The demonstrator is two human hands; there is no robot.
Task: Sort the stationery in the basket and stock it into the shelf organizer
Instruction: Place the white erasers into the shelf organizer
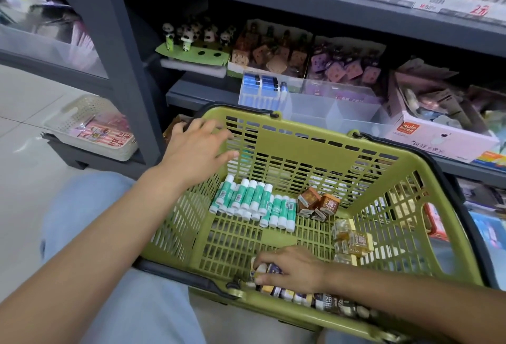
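The right hand (290,268) is down inside the green basket (427,206) at its near wall, fingers curled round a small clutch of little boxed items (267,269); exactly how many it grips cannot be told. A row of similar small dark and pale boxes (323,300), one marked 2B, lies along the near wall just beside it. The left hand (197,149) hovers over the basket's far left corner with fingers spread and relaxed, holding nothing; whether it touches the rim cannot be told.

On the basket floor toward the far left lies a pile of green-and-white glue sticks (254,201), roughly a dozen, side by side. Just right of them sit three or four small brown boxes (319,204). Near the right wall lies a cluster of clear-wrapped yellowish items (351,242), too blurred to count.

The basket rests on the person's lap, its black handle (175,272) folded down along the near rim. Beyond its far rim, on the lower shelf (189,92), stands a clear shelf organizer (342,111) with several compartments: the left one holds blue-capped sticks (260,83), the others look mostly bare. Behind it stand panda figures (191,34) on a green stand, then brown (271,53) and purple (347,67) cube-shaped toys in display boxes. A pink-and-white carton (443,138) sits to the organizer's right. A white perforated tray (90,127) sits low on the left.
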